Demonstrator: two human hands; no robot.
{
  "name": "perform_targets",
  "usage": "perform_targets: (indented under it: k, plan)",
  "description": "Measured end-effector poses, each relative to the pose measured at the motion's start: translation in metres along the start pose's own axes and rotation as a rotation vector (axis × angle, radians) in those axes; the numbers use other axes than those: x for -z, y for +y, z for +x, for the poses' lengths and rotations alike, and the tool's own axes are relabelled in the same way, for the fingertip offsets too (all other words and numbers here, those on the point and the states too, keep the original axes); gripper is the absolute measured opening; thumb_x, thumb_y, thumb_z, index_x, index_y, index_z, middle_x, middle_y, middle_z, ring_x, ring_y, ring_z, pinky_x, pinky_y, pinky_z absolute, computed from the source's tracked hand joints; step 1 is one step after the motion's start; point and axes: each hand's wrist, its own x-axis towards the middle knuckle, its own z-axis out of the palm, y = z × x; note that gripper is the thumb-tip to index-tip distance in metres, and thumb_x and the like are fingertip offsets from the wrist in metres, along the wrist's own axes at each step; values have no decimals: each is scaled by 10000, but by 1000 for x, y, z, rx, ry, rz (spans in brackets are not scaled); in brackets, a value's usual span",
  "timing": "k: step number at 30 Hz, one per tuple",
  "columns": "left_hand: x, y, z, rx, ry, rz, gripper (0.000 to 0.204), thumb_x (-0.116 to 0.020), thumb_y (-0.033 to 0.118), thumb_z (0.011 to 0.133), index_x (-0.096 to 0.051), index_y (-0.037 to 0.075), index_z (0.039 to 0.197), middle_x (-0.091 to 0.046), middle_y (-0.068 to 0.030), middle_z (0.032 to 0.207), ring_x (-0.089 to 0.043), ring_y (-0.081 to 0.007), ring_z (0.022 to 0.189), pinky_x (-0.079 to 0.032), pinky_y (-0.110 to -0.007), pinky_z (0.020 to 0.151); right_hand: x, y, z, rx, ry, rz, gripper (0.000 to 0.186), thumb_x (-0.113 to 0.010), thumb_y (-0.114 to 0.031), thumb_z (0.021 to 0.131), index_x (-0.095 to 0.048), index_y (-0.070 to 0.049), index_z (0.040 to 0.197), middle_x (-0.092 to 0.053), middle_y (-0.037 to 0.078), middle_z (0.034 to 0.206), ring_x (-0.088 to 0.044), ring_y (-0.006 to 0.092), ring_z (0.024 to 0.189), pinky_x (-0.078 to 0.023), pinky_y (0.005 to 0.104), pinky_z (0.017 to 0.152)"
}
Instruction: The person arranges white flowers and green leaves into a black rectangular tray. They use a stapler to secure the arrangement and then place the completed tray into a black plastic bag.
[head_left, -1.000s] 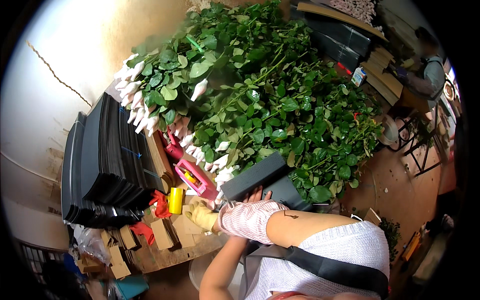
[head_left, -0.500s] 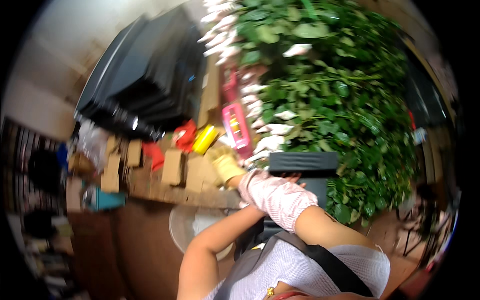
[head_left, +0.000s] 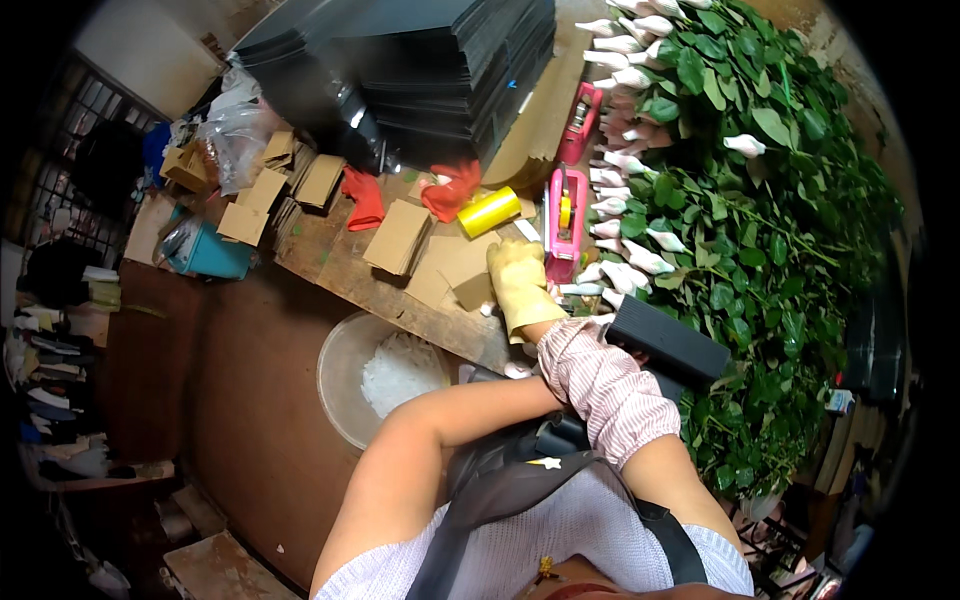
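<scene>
My right hand (head_left: 518, 280), in a yellow glove below a striped sleeve, lies open with slightly bent fingers on brown card pieces (head_left: 437, 262), left of a pink tape dispenser (head_left: 563, 245). A yellow roll (head_left: 487, 210) sits just beyond. My bare left arm passes beneath my right forearm. My left hand (head_left: 636, 356) is mostly hidden at a dark ribbed pad (head_left: 668, 342), so its grip is unclear. White-wrapped rose buds (head_left: 640, 255) on leafy stems lie beside the dispenser.
Stacks of dark sheets (head_left: 410, 85) stand at the back, near red gloves (head_left: 365, 197). Below the wooden bench (head_left: 455, 330) are a bucket (head_left: 340, 380) with white scraps and a brown floor (head_left: 235, 400). A turquoise bin (head_left: 220, 260) and leafy stems (head_left: 750, 290) flank the bench.
The view has swung left, so bench and roses appear farther right. The gloved hand has moved slightly forward beside the pink dispenser; the fingers under the ribbed pad are now mostly hidden.
</scene>
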Motion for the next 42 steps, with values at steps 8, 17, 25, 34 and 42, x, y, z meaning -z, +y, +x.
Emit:
perform_targets:
  k: [8, 17, 25, 34, 42]
  plan:
    - [35, -10, 3, -20, -93, -169, 694, -464, 556, 1010, -390, 176, 1586, -315, -236, 1656, -319, -377, 1532, -233, -550, 1242, 105, 67, -169, 298, 311, 341, 115, -729, -146, 860, -773, -138, 966, -737, 76, 890, -732, 303, 889, -564, 439, 763]
    - [60, 6, 14, 47, -385, -151, 760, -563, 544, 937, -441, 110, 1549, -422, -202, 1592, -411, -358, 1464, -239, -533, 1241, -12, 165, -326, -465, -406, 1366, 290, -731, -309, 992, -699, -33, 908, -751, 37, 816, -728, 80, 762, -565, 257, 681]
    - [96, -42, -51, 20, -95, -33, 491, -710, 273, 886, -645, 54, 1320, -614, -173, 1400, -597, -357, 1280, -508, -458, 1039, 4, 167, -300, -472, -629, 1237, 333, -690, -357, 998, -745, -34, 944, -772, 41, 809, -730, 103, 700, -591, 254, 658]
    - [103, 3, -4, -2, -148, -187, 216, -742, 107, 854, -730, 39, 1058, -726, -108, 1129, -714, -284, 1000, -598, -378, 847, -12, 155, -315, 15, -160, 410, 363, -598, -451, 967, -774, -134, 994, -769, 90, 846, -744, 293, 770, -582, 425, 722]
    - [113, 21, 8, 52, -133, -160, 165, -764, 113, 864, -746, 15, 995, -738, -124, 1094, -727, -304, 976, -601, -376, 836, 33, 305, -305, -390, 951, 241, 338, -547, -151, 1020, -653, -140, 1341, -643, 128, 1376, -614, 285, 1237, -463, 399, 1084]
